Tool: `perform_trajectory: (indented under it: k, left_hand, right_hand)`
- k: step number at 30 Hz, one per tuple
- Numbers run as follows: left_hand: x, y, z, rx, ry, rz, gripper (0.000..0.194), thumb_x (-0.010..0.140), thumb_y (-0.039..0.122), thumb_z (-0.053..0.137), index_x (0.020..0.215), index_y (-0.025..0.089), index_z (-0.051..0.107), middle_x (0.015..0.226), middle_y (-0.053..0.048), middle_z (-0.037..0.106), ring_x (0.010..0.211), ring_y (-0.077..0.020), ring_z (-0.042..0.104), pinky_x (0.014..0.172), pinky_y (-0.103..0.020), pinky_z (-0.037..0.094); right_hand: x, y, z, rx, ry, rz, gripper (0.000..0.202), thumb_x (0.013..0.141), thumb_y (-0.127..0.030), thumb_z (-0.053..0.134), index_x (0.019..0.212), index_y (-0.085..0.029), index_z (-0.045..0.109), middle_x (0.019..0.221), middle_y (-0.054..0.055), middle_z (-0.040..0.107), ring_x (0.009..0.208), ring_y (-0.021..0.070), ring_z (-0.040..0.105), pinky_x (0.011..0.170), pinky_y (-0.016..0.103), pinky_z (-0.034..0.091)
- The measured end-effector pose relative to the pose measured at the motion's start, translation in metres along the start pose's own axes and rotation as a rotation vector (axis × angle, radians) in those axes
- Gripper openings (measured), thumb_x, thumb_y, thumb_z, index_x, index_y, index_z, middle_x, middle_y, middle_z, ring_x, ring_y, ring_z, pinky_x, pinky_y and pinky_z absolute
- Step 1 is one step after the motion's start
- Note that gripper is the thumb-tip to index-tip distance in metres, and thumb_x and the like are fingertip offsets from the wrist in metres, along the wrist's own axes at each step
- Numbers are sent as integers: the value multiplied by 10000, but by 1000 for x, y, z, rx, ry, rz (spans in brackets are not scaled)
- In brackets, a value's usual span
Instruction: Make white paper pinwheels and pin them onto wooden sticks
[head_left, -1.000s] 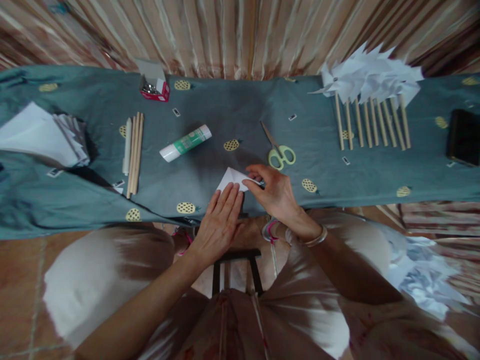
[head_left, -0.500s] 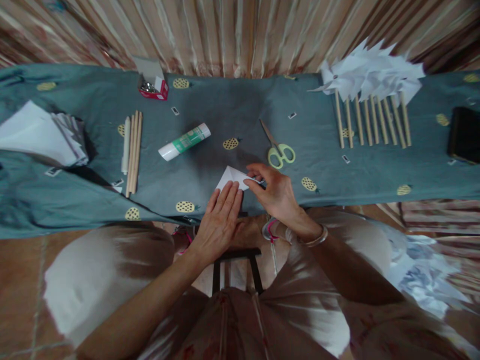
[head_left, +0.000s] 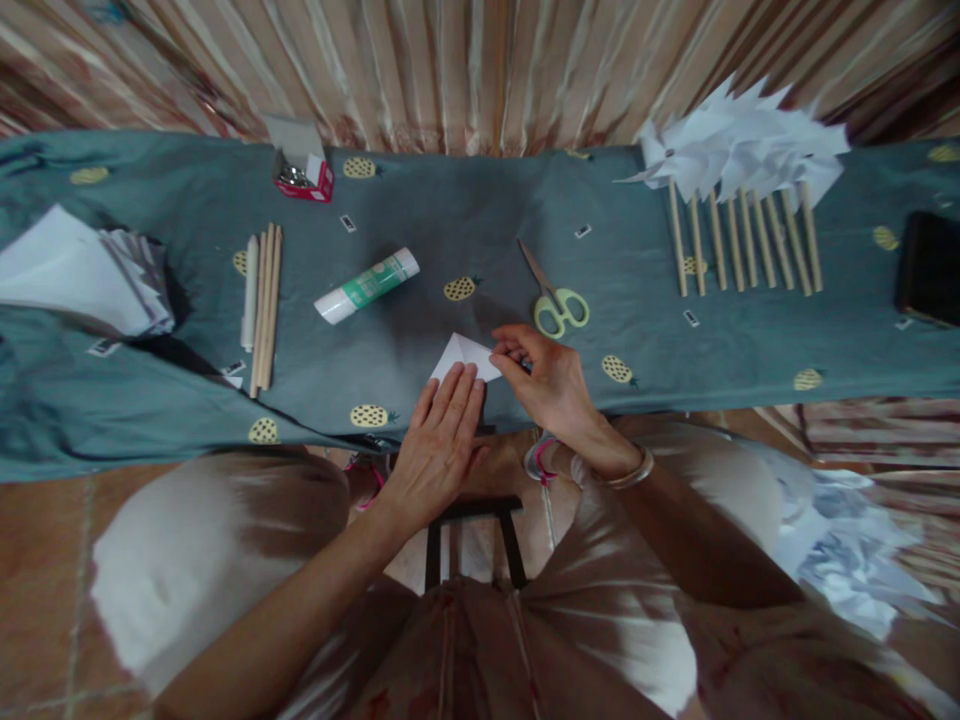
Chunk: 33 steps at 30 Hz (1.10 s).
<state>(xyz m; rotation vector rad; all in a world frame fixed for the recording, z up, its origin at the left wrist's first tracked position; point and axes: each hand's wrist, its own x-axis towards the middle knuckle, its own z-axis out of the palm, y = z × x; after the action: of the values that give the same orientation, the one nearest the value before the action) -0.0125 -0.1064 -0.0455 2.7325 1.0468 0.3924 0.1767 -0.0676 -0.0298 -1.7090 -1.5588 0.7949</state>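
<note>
A small folded white paper (head_left: 459,352) with crease lines lies near the front edge of the table. My left hand (head_left: 442,440) rests flat on its lower part, fingers stretched out and close together. At the paper's right corner, my right hand (head_left: 544,385) pinches with thumb and index finger; its other fingers are curled. The fingers hide that corner. Just beyond my right hand lie scissors (head_left: 561,311) with light green handles. A white and green glue stick (head_left: 367,285) lies farther left.
Wooden sticks (head_left: 267,310) and a white pen (head_left: 250,295) lie left, beside stacked white paper (head_left: 75,270). A small red box (head_left: 304,180) holds metal pieces. White paper pinwheels (head_left: 750,145) on sticks lie at back right, near a black object (head_left: 930,268). More folded paper (head_left: 847,540) is below right.
My right thumb and fingertips have shifted slightly at the paper's right corner, and less paper shows past them. My left hand stays pressed on the paper.
</note>
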Motion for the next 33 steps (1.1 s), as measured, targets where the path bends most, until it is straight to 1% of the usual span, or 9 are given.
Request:
perform_trajectory:
  k: [5, 9, 13, 16, 18, 20, 24, 28, 33]
  left_hand:
    - [1, 0, 0, -14, 9, -2, 775, 968, 291, 494, 1574, 61, 70, 1595, -254, 290, 1523, -334, 178, 1194, -559, 286]
    - [1, 0, 0, -11, 3, -2, 778, 965, 307, 508, 1570, 57, 87, 1591, -259, 296, 1520, -340, 188, 1191, -559, 293]
    - [2, 0, -1, 14, 3, 0, 769, 958, 293, 522, 1557, 27, 120, 1576, -276, 317, 1511, -355, 212, 1186, -553, 303]
    - [2, 1, -2, 32, -4, 5, 752, 956, 279, 524, 1552, 25, 141, 1571, -276, 329, 1505, -357, 233, 1184, -548, 305]
    - [2, 1, -1, 44, -8, 9, 746, 950, 276, 535, 1543, 13, 167, 1565, -282, 336, 1503, -362, 238, 1184, -549, 303]
    - [2, 1, -1, 59, -9, 8, 740, 941, 274, 551, 1528, -11, 200, 1558, -293, 341, 1500, -370, 241, 1186, -547, 301]
    - [2, 1, 1, 80, -9, 5, 740, 941, 289, 554, 1522, -19, 215, 1560, -288, 342, 1500, -371, 245, 1191, -537, 295]
    - [2, 1, 3, 88, -4, 8, 742, 947, 295, 540, 1525, -21, 201, 1563, -286, 337, 1503, -368, 238, 1194, -538, 285]
    - [3, 0, 3, 70, -32, -6, 729, 954, 284, 516, 1541, 8, 185, 1580, -269, 315, 1510, -354, 222, 1197, -538, 280]
  right_hand:
    - [0, 0, 0, -13, 3, -3, 235, 832, -212, 615, 1055, -214, 687, 899, 18, 759, 809, 172, 695, 834, 333, 553]
    - [1, 0, 0, -17, 3, -6, 230, 842, -208, 600, 1055, -215, 685, 895, 16, 758, 824, 175, 696, 840, 331, 551]
    - [1, 0, 1, -46, 6, -13, 228, 846, -200, 597, 1056, -209, 684, 896, 21, 757, 813, 177, 691, 833, 331, 547]
    - [0, 1, 2, -79, 10, -40, 229, 855, -194, 594, 1068, -203, 677, 901, 28, 754, 807, 181, 682, 836, 336, 543]
    - [-2, 2, 3, -108, 24, -85, 231, 862, -209, 600, 1083, -210, 668, 917, 34, 751, 835, 195, 676, 864, 357, 538]
    - [-5, 3, 3, -143, 45, -146, 267, 860, -252, 628, 1122, -213, 651, 969, 54, 746, 903, 225, 668, 913, 400, 525]
    - [-13, 4, 5, -186, 62, -223, 400, 856, -304, 658, 1238, -202, 596, 1157, 110, 706, 1055, 279, 635, 985, 473, 489]
    - [-17, 7, 8, -208, 57, -253, 420, 901, -295, 605, 1304, -188, 556, 1272, 132, 654, 1150, 289, 597, 1013, 473, 478]
    - [-17, 12, 8, -257, 39, -272, 411, 952, -336, 539, 1327, -168, 543, 1295, 133, 639, 1172, 290, 580, 1035, 483, 464]
